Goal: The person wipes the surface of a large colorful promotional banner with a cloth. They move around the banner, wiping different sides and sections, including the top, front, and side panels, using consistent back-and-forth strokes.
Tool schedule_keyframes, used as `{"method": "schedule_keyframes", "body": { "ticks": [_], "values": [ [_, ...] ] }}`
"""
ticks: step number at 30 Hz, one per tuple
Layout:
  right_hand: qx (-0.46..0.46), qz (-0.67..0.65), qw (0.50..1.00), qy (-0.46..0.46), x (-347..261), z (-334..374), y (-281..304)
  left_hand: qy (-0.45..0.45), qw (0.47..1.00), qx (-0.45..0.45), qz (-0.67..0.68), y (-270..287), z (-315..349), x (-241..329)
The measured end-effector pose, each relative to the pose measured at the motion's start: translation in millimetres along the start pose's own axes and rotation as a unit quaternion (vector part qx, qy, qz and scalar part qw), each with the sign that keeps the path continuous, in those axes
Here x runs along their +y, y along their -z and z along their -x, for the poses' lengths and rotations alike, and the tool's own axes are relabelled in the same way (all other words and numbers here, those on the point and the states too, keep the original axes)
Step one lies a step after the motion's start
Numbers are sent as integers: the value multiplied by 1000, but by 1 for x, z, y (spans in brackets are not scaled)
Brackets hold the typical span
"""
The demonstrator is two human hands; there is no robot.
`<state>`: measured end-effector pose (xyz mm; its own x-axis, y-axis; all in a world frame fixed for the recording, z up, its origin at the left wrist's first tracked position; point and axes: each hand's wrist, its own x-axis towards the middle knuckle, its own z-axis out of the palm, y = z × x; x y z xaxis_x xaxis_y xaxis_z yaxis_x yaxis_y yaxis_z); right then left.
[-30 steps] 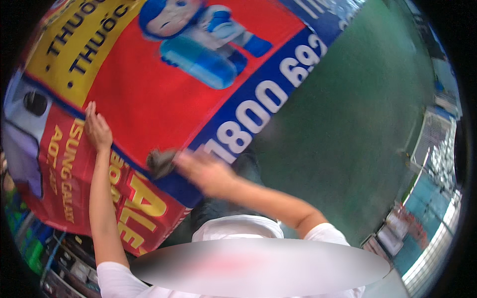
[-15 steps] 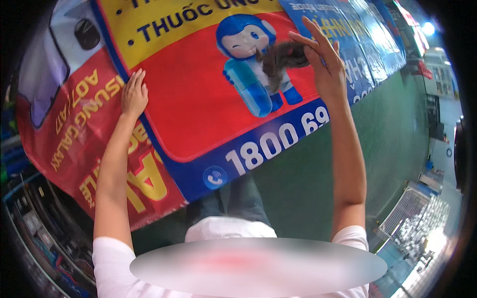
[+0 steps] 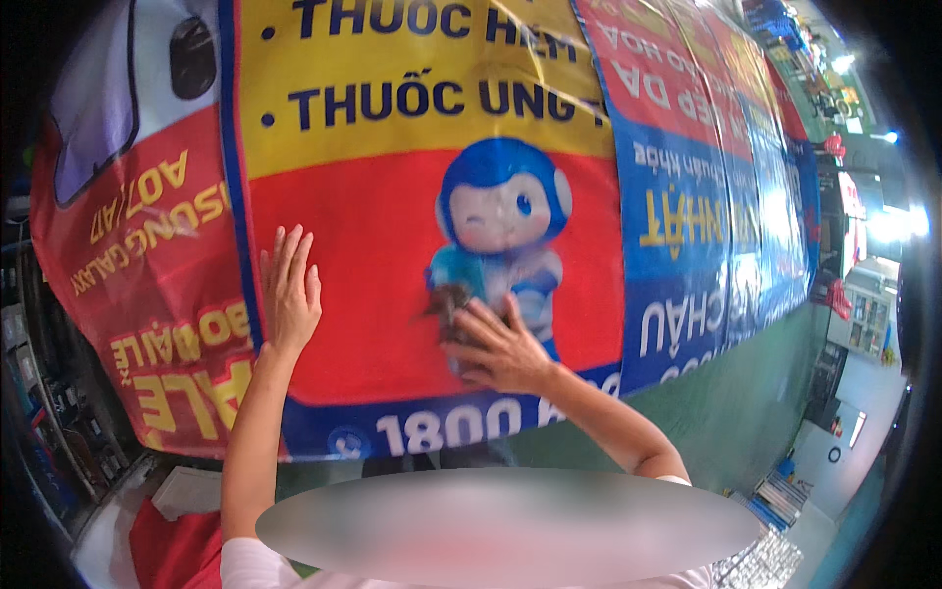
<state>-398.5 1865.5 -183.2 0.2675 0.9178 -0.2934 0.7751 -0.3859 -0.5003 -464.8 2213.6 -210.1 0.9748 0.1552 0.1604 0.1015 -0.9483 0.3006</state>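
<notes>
A large printed banner in yellow, red and blue lies spread in front of me, with a blue-helmeted cartoon figure on it. My left hand rests on the banner's red panel near its left edge, fingers stretched out and nothing in them. Under the fingers of my right hand is a crumpled dark grey-brown rag, pressed onto the lower part of the figure. Part of the rag is hidden by that hand, and its edge is smeared by motion.
A red banner with yellow lettering adjoins on the left, a blue one on the right. Green floor shows beyond the near edge. Shelves stand at left, a white cabinet at right. Red cloth lies lower left.
My right hand has come down from the upper right, carrying the rag leftward and nearer onto the figure. My left hand stays on the banner. The view has shifted, so the figure appears lower.
</notes>
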Motion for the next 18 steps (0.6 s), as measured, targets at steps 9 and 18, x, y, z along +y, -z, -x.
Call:
{"method": "schedule_keyframes", "body": {
  "ticks": [9, 18],
  "values": [
    [308, 222, 876, -296, 308, -144, 165, 14, 996, -49, -74, -36, -63, -6],
    [367, 148, 905, -155, 201, -241, 128, 40, 987, -115, -102, -32, -60, -7]
  ]
}}
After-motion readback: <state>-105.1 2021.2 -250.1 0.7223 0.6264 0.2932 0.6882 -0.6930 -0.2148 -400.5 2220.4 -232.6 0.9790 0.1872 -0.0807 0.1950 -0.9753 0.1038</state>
